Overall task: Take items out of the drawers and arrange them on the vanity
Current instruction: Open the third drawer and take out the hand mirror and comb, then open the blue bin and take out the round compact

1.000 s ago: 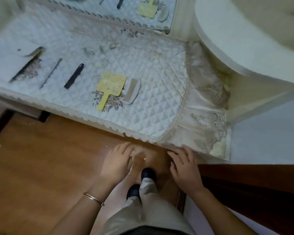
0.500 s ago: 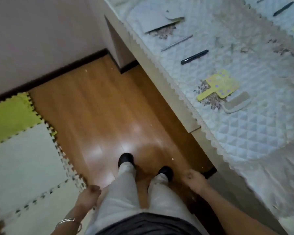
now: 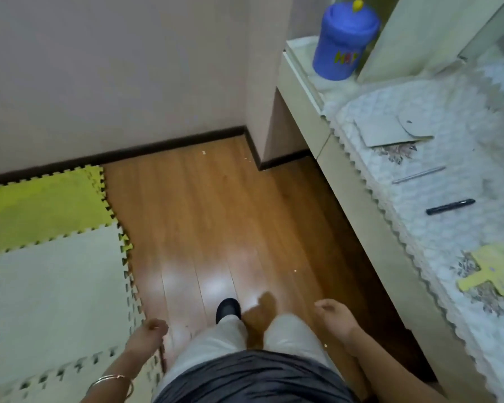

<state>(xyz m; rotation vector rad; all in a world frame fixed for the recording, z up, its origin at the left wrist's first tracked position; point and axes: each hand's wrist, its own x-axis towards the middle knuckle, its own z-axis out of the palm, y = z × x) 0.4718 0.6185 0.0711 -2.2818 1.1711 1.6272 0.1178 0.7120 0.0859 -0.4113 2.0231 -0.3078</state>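
Both hands are being carried low and empty beside the legs: the left hand point(image 3: 150, 330) is loosely curled over the edge of the foam mat point(image 3: 50, 274), the right hand point(image 3: 333, 312) is half open over the wooden floor point(image 3: 216, 216). Nothing is being gripped. The table point(image 3: 358, 205) is lying to the right, its long front edge running away and leftward from the body, so the right hand is judged the nearer. Already laid out on its quilted cover point(image 3: 437, 228) are a black pen point(image 3: 450, 207), a thin silver stick point(image 3: 418, 174), a yellow paddle-shaped piece point(image 3: 495, 274) and a grey folder point(image 3: 390, 132). No drawer is being shown open; a turn rightward is probably needed.
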